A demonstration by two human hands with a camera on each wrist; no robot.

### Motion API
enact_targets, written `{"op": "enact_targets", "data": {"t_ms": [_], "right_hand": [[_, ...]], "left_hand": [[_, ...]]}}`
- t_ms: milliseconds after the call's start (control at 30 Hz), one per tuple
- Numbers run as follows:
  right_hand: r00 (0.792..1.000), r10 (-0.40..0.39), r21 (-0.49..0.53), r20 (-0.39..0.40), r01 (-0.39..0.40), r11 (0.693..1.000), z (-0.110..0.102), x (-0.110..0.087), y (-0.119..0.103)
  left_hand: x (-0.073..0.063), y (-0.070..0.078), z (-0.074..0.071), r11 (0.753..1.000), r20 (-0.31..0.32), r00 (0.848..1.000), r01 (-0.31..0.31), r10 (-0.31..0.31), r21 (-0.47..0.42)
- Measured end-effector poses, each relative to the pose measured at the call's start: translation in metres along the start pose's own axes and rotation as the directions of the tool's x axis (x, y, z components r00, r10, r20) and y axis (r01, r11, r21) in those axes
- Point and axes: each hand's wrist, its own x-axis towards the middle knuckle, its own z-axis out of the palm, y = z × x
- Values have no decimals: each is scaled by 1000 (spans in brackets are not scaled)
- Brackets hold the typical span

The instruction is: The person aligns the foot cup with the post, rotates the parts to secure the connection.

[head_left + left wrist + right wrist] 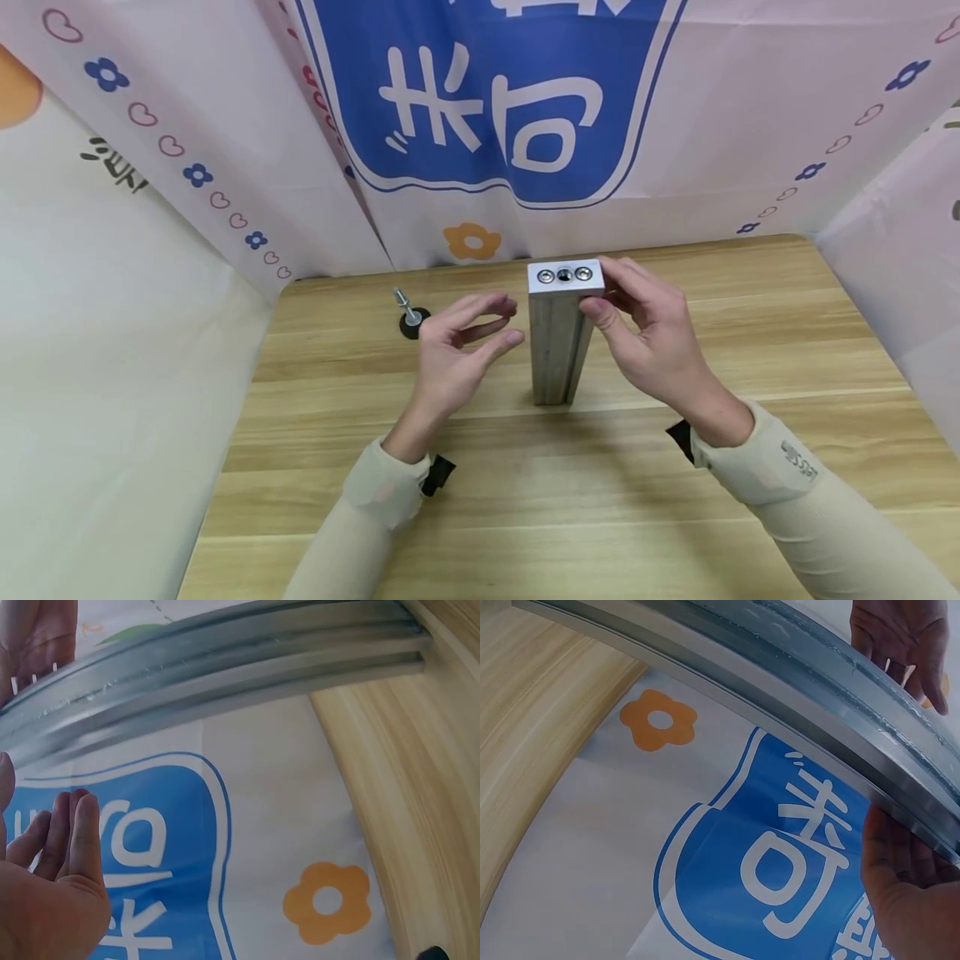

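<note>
An aluminium profile (553, 350) stands upright on the wooden table, with a metal end plate (566, 276) on top. Two screws flank a central hole in this plate. My right hand (652, 325) holds the profile's top right side, thumb at the front edge and fingers behind. To the left, apart from the metal, my left hand (465, 346) hovers with loosely bent fingers and nothing in them. The grooved length of the profile (225, 667) crosses the left wrist view. In the right wrist view, my right hand (911, 892) is against the profile's side.
A levelling foot (411, 317) with a black base and threaded stud lies on the table (322, 417) at the back left. Behind the table's back edge hangs a printed cloth (720, 125); more white cloth (112, 333) borders the left side.
</note>
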Motion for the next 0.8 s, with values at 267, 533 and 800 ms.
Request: {"op": "enact_targets", "data": {"t_ms": [267,533,800], "right_hand": [[1000,2,7,2,-2,1000,0,0,0],[1000,7,8,-1,-7,1000,1,0,0],[1000,10,8,-4,-10,1000,0,-1,0]], "left_hand": [[-5,-11,-17,997,-51,996,71,-69,39],[-10,-19,-36,990,-103,987,129,-123,60],[-12,-27,-53,981,-193,965,188,-178,35]]}}
